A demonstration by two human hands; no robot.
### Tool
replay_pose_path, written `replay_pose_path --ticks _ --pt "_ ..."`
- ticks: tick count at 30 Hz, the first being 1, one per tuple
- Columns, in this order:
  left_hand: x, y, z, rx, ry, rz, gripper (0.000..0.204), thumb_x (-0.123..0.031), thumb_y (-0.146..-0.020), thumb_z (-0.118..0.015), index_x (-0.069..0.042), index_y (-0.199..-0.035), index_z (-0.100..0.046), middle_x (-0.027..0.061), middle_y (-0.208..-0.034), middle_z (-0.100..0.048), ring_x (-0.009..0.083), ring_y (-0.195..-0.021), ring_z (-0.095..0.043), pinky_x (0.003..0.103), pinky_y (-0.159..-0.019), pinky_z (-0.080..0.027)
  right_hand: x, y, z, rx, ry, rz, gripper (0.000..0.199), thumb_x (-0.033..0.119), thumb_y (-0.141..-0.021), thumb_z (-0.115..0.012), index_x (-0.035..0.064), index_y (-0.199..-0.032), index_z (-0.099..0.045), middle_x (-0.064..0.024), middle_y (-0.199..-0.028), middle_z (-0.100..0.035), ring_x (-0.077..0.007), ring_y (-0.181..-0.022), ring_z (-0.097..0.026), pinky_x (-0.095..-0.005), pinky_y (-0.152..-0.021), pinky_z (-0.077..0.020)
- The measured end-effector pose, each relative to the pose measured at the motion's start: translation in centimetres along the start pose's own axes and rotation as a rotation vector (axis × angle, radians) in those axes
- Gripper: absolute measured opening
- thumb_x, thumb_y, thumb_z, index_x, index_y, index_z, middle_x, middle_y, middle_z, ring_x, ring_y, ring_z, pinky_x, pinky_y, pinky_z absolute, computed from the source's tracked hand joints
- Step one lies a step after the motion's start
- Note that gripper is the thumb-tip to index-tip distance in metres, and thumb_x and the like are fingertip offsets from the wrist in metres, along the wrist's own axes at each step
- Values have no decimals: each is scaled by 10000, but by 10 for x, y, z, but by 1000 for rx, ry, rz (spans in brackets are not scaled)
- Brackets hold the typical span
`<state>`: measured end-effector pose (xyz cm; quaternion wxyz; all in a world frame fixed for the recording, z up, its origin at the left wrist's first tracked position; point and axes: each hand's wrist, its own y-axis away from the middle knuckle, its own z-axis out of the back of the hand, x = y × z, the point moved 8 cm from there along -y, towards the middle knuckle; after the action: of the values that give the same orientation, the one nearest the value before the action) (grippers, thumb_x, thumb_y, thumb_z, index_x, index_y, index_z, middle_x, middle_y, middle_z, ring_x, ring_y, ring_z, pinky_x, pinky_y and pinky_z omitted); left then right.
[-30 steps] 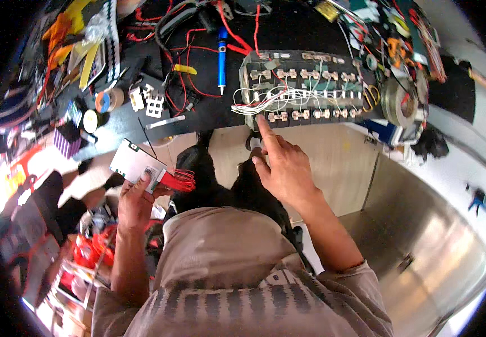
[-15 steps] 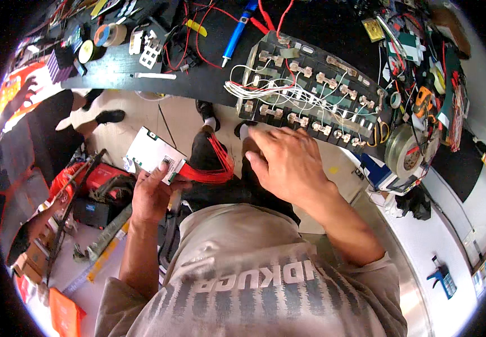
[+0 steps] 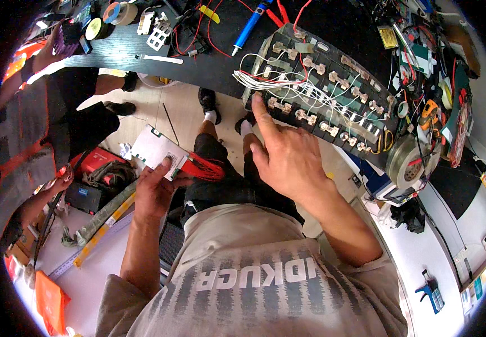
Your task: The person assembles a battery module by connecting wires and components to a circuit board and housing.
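- I see the left hand (image 3: 156, 190), fingers pinching a white board (image 3: 156, 149) (red wires (image 3: 206, 168) alongside).
- Right hand (image 3: 291, 160): fingers loosely spread, empty, index at the black block (image 3: 334, 58).

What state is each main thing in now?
White rectangular board: held
Bare left hand: closed on board
Thin red wires: bundled at board's edge
Bare right hand: index finger extended, holding nothing
Black rectangular frame with metal contacts: resting on black table
Thin white wires: bunched left, spread rightward across frame
Blue cylindrical tool: lying on table
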<state>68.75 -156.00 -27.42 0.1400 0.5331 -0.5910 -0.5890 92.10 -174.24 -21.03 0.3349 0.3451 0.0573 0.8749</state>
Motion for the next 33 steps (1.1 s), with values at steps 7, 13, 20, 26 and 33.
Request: replay_pose_path --ticks 7,13,20,26,33 --pt "2 -2 -2 18 -10 12 335 -203 -1039 -670 -10 -1307 -619 147 -1121 -749 291 -923 -771 458 -801 -673 -3 0 2 -71 -148 -35 557 170 -922 -717 34 -1444 -581 -141 -856 -740 -364 -793 -723 -492 -724 -547" --pt "-2 -5 -2 46 -41 9 328 -210 -1040 -667 1 -1288 -626 147 -1124 -754 288 -927 -772 457 -797 -673 1 -1 0 -24 -182 -36 650 235 -930 -716 21 -1508 -511 -188 -908 -754 -390 -836 -730 -504 -777 -568" --pt "-5 -7 -5 28 -66 7 341 -227 -1041 -666 5 -1287 -625 154 -1132 -757 290 -941 -772 455 -808 -668 -3 -3 8 -114 -184 -61 649 163 -912 -740 12 -1506 -527 -130 -771 -727 -344 -704 -721 -468 -674 -556" --pt "-4 -6 -4 24 -63 -5 362 -236 -1032 -677 4 -1296 -618 147 -1146 -746 285 -947 -768 453 -812 -668 -2 -5 9 -96 -136 -14 685 161 -902 -755 3 -1523 -511 -121 -738 -723 -347 -705 -725 -462 -695 -559" --pt "-3 -7 1 12 -41 -15 392 -256 -1027 -686 16 -1300 -612 149 -1148 -741 282 -946 -764 455 -816 -667 3 -2 5 -66 -109 -43 699 177 -910 -758 -11 -1531 -498 -118 -709 -711 -353 -702 -720 -464 -716 -556"
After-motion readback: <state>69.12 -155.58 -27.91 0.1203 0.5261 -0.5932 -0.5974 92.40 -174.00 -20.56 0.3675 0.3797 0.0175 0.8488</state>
